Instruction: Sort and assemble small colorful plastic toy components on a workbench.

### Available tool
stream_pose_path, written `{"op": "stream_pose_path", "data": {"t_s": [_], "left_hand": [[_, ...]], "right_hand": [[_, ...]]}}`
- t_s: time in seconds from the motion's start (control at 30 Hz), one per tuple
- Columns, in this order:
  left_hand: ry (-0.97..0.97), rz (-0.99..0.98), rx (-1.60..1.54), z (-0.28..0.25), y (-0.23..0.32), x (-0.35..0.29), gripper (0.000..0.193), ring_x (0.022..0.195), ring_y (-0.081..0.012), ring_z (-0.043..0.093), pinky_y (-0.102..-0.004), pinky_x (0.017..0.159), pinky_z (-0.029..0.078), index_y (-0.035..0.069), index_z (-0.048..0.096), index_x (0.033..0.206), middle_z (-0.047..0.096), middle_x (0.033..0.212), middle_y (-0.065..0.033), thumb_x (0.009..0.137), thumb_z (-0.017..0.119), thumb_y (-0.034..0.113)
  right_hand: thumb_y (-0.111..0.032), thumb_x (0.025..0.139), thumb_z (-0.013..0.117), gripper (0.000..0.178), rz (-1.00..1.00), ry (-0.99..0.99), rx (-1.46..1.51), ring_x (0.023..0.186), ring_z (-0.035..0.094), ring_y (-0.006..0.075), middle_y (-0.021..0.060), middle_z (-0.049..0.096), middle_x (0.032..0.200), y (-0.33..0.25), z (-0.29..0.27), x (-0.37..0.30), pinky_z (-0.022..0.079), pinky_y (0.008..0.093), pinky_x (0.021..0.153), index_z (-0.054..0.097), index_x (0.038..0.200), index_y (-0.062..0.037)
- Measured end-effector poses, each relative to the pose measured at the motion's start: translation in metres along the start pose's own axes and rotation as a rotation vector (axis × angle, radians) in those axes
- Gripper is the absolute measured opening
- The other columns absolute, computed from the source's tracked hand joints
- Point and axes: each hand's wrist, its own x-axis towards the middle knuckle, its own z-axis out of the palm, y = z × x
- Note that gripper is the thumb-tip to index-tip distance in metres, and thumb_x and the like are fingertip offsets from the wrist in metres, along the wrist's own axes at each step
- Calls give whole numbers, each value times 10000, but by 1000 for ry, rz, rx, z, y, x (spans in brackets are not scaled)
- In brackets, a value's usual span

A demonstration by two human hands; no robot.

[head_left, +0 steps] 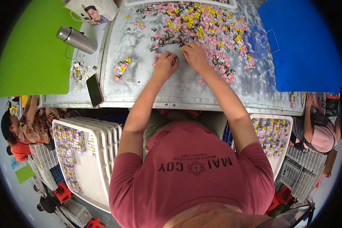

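My left hand (165, 67) is closed over the metal table, its thumb and fingertips pinching a small black piece (176, 59). A few pink pieces (154, 64) lie just beside its fingers. To its right, my right hand (195, 56) bends its fingers down at the near edge of a loose heap of small pink, black, yellow and white pieces (193, 22). A bit of yellow (182, 48) shows at its fingertips, but what they grip is mostly hidden. A short joined cluster of pieces (122, 69) lies apart on the left.
A phone (94, 90) lies at the table's near left edge, with a steel flask (77, 39) and a bag (93, 11) beyond. Blue clear-plastic parts (256, 41) lie on the right. White trays (97, 163) of pieces flank me below. Other people sit at both sides.
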Motion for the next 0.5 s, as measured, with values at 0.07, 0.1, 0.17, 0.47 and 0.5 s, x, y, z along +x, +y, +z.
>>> {"op": "stream_pose_path", "data": {"t_s": [0.07,0.1,0.17,0.47,0.5], "left_hand": [[-39,28,20,-6,2,3,313,978,-316,662,-401,845,563,50,728,1137,650,1092,-134,832,763,106],[-47,23,17,-9,6,-2,313,978,-316,662,-401,845,563,50,728,1137,650,1092,-134,832,763,106],[-122,10,-65,-17,17,-6,304,941,-300,674,-389,835,569,41,727,1125,651,1084,-133,832,773,111],[-439,90,-228,-45,80,-73,301,916,-286,687,-382,823,571,29,723,1154,647,1093,-134,860,757,85],[-442,93,-229,-41,79,-76,301,916,-286,687,-382,823,571,29,723,1154,647,1093,-134,860,757,85]], "right_hand": [[-142,833,730,108,1,-73,-34,1047,598,290,41,665,1036,1,-3,4,457,440,953,697,930,-111],[-142,833,730,108,8,-80,-31,1047,598,290,41,665,1036,-1,-3,3,457,440,953,697,930,-111],[-141,840,718,95,-12,-69,-18,1039,600,291,43,663,1031,2,-3,4,456,446,942,687,923,-108],[-135,764,740,127,148,-105,32,944,616,314,83,639,911,1,-1,1,473,462,866,659,854,-96],[-135,764,740,127,152,-104,30,944,616,314,83,639,911,1,-6,-2,473,462,866,659,854,-96]]}}
